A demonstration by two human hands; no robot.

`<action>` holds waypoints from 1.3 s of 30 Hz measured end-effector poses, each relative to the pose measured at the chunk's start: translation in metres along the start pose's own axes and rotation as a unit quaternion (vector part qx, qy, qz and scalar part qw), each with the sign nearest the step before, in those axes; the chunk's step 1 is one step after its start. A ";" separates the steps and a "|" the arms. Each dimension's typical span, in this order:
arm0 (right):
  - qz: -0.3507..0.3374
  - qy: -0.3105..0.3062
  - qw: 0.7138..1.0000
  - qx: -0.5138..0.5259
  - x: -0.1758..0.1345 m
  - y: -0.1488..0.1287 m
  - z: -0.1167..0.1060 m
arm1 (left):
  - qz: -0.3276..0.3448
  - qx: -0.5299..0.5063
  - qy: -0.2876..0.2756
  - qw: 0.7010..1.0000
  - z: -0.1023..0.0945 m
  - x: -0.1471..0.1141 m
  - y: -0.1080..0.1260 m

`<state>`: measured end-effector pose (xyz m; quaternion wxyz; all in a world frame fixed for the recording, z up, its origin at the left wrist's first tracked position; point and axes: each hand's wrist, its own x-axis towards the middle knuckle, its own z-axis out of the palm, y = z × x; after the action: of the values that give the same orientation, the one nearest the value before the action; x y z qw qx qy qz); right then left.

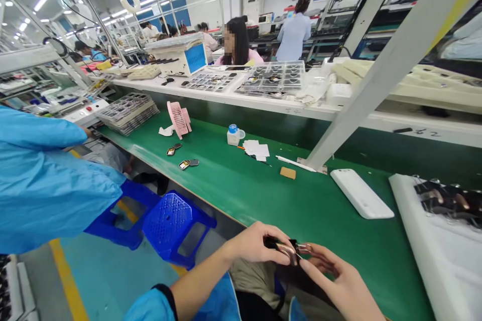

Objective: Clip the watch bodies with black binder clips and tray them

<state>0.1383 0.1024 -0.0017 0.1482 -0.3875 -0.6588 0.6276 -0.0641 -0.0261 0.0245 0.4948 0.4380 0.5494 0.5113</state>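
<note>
L hand pinches the dark, coppery part by near edge of green bench, R hand curled at it, R grip unclear; prob. handwork step, next move needs steady L hold.

Blue stool beside green bench

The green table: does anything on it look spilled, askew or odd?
No visible spill. The white paper slips overlap unevenly, and what looks like crumpled tissue lies by the pink slatted object; both look untidy.
</note>
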 end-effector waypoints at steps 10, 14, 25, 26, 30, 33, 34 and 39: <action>-0.044 0.004 0.989 0.139 0.011 0.001 0.000 | -0.076 0.011 0.034 0.996 -0.018 0.019 0.008; -0.042 -0.005 0.982 0.185 0.015 0.006 -0.003 | -0.079 -0.013 0.043 0.996 -0.016 0.028 -0.001; -0.052 -0.019 0.980 0.189 0.014 0.006 -0.004 | -0.078 0.029 0.020 0.996 -0.007 0.035 0.002; -0.054 -0.018 0.980 0.188 0.014 0.006 -0.004 | -0.077 0.032 0.021 0.996 -0.006 0.035 0.003; -0.059 -0.009 0.981 0.186 0.013 0.005 -0.003 | -0.067 0.051 0.016 0.996 -0.006 0.037 0.003; -0.059 -0.009 0.981 0.185 0.012 0.005 -0.004 | -0.058 0.079 0.005 0.995 -0.008 0.039 0.004; -0.059 -0.011 0.981 0.185 0.012 0.005 -0.004 | -0.056 0.088 0.002 0.995 -0.009 0.040 0.004; -0.055 -0.019 0.981 0.184 0.013 0.003 -0.004 | -0.055 0.103 -0.001 0.993 -0.014 0.039 0.009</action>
<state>0.1338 0.1140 -0.0077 0.2389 -0.3049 -0.5548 0.7363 -0.0829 0.0114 0.0294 0.4751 0.4563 0.6219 0.4234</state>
